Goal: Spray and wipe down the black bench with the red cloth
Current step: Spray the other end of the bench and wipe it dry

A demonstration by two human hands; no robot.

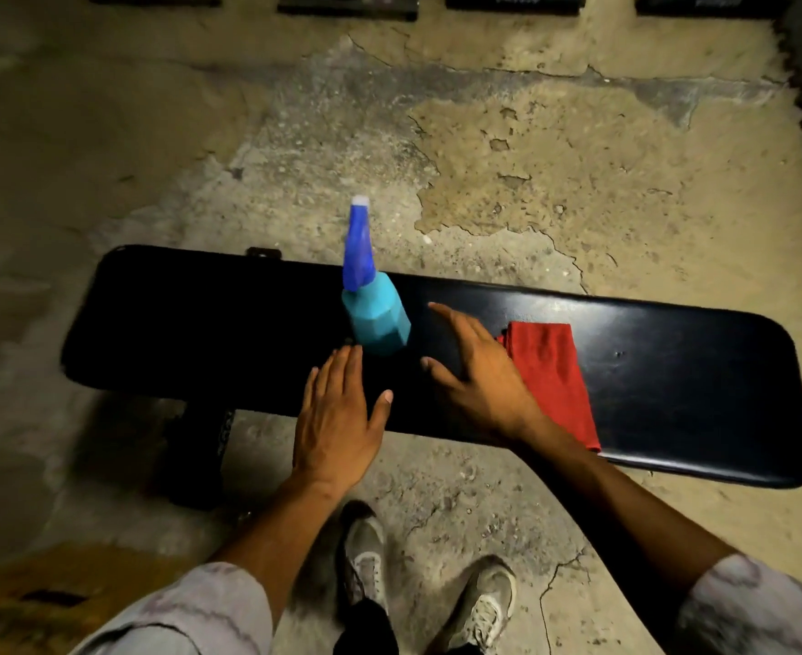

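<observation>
Two hands, left hand (337, 418) and right hand (477, 371), spread wide (holding nothing) over the black bench (200, 323).

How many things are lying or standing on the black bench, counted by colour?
Blue: 1, the spray bottle
Red: 1, the red cloth
Total: 2 on the black bench

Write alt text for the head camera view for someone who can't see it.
Two open hands, left and right, hover over a black bench, either side of an upright teal spray bottle with a blue trigger head. A folded red cloth lies on the bench right of the right hand, above a cracked concrete floor.
</observation>
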